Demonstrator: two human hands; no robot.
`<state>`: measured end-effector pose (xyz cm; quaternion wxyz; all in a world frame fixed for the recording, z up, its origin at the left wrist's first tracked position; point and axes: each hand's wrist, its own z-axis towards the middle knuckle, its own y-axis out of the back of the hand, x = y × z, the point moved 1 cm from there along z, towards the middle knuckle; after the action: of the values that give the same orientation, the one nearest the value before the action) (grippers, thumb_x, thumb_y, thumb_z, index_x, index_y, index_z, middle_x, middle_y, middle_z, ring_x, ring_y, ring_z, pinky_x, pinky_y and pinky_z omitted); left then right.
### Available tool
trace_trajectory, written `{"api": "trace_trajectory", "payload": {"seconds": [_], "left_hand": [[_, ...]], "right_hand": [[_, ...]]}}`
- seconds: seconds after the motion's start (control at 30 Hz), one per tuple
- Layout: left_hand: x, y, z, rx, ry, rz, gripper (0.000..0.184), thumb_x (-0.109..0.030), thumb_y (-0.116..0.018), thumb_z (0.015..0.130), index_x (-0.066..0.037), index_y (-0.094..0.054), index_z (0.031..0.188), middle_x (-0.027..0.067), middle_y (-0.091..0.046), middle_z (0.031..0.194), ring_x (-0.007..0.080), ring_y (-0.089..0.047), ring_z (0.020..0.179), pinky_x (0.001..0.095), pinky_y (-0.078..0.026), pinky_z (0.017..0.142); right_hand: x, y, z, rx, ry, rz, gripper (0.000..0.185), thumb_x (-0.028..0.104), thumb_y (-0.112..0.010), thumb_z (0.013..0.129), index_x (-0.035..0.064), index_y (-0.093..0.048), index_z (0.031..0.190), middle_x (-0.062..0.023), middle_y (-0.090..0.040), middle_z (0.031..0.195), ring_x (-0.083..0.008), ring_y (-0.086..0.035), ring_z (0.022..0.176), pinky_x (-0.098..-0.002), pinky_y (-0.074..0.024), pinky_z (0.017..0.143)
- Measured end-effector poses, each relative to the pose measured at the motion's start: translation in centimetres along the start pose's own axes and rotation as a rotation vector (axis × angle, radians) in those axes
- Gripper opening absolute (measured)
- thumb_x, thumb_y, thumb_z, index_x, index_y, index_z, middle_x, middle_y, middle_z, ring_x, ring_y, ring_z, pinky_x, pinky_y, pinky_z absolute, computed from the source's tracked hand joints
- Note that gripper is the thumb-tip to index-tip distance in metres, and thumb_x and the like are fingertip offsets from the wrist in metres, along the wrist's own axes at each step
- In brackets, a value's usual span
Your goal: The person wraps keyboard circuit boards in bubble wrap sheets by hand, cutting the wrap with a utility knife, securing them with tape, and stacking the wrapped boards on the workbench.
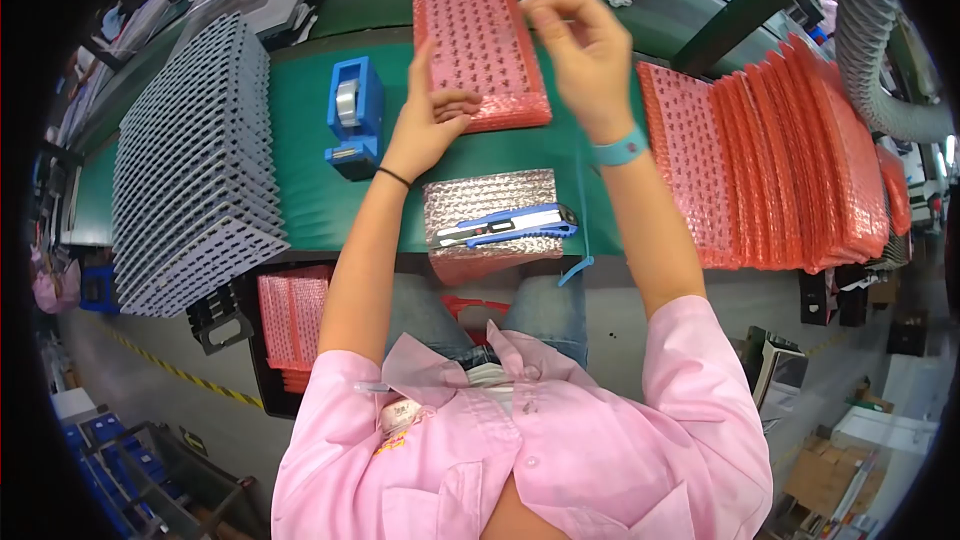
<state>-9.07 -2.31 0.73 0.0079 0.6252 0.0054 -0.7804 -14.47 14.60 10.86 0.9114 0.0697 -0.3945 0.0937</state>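
A red bubble-wrap package with rows of dark print lies on the green mat at the top middle. At its lower left corner is my left hand, its index finger stretched up along the edge and the other fingers loosely bent over the package. Beside the upper right edge, my right hand has its thumb and index finger pressed together; anything between them is too small to tell. Nearer my body, a blue and white box cutter rests on a silvery bubble-wrap piece.
A blue tape dispenser stands left of the package. Farther left rises a tall stack of grey slotted sheets. On the right stands a row of red bubble-wrap packages. More red packages sit in a black bin below the table edge.
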Motion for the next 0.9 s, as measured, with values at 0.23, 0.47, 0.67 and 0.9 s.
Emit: {"api": "trace_trajectory", "payload": {"seconds": [0.23, 0.47, 0.67, 0.9], "left_hand": [[-0.2, 0.8, 0.0, 0.049, -0.046, 0.193, 0.093, 0.016, -0.046, 0.073, -0.02, -0.019, 0.155, 0.0154, -0.071, 0.099, 0.0204, -0.068, 0.09, 0.0276, -0.053, 0.079], [-0.4, 0.6, -0.4, 0.029, -0.065, 0.242, 0.093, 0.017, -0.045, 0.071, -0.02, -0.024, 0.154, 0.0138, -0.07, 0.098, 0.0218, -0.068, 0.088, 0.0294, -0.053, 0.08], [-0.1, 0.1, -0.6, -0.011, -0.149, 0.372, 0.09, 0.017, -0.047, 0.072, -0.019, -0.03, 0.152, 0.0124, -0.069, 0.098, 0.0225, -0.066, 0.086, 0.0308, -0.053, 0.08], [0.2, -0.1, -0.8, -0.062, -0.192, 0.427, 0.088, 0.017, -0.051, 0.072, -0.018, -0.034, 0.151, 0.0116, -0.068, 0.099, 0.0222, -0.065, 0.086, 0.0316, -0.053, 0.08]], "right_hand": [[-1.3, 2.1, -1.6, 0.459, -0.49, 0.003, 0.013, -0.001, -0.066, 0.083, 0.0005, -0.066, 0.097, -0.005, -0.067, 0.089, -0.0114, -0.061, 0.082, -0.0227, -0.0491, 0.076], [-5.2, 0.7, -3.3, 0.44, -0.714, -0.034, 0.016, -0.004, -0.065, 0.08, 0.0007, -0.066, 0.095, -0.0051, -0.066, 0.083, -0.0105, -0.061, 0.079, -0.0212, -0.0487, 0.074], [-6.1, 0.0, -2.6, 0.43, -0.692, -0.067, 0.017, -0.006, -0.063, 0.077, 0.0002, -0.065, 0.093, -0.0057, -0.065, 0.082, -0.0103, -0.06, 0.076, -0.0206, -0.0486, 0.072], [-7.8, -0.6, -2.3, 0.454, -0.643, -0.131, 0.016, -0.007, -0.063, 0.073, -0.0003, -0.065, 0.087, -0.0049, -0.064, 0.073, -0.0114, -0.057, 0.067, -0.0233, -0.0481, 0.064]]}}
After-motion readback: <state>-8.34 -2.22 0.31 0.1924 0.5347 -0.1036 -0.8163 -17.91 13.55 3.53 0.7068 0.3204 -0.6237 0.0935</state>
